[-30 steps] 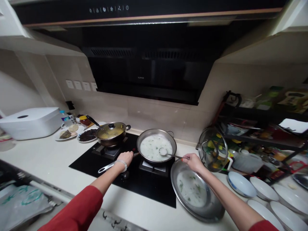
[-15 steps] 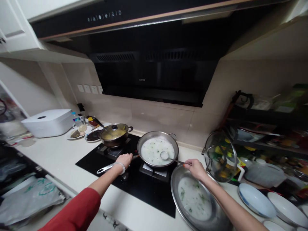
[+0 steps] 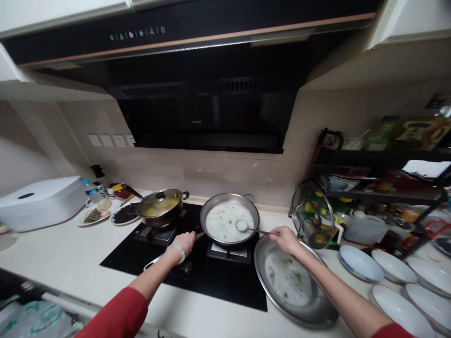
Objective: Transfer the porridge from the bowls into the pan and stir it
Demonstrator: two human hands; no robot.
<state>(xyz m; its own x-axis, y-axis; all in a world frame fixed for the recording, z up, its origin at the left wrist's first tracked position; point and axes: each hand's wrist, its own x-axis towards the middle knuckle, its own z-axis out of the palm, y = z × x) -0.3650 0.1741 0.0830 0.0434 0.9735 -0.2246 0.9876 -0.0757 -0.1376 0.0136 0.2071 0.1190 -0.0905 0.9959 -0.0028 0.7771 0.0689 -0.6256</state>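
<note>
My view has swung right; my left hand [image 3: 183, 242] clenches the pan handle [image 3: 200, 235], right hand [image 3: 286, 240] the ladle [image 3: 242, 226]; tilting either could spill soup [image 3: 223, 223].

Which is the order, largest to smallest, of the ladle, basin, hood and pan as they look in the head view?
1. Hood
2. Basin, partly behind the right forearm
3. Pan
4. Ladle

The basin sits nearer the camera than the pan, so their real sizes are unsure.
</note>
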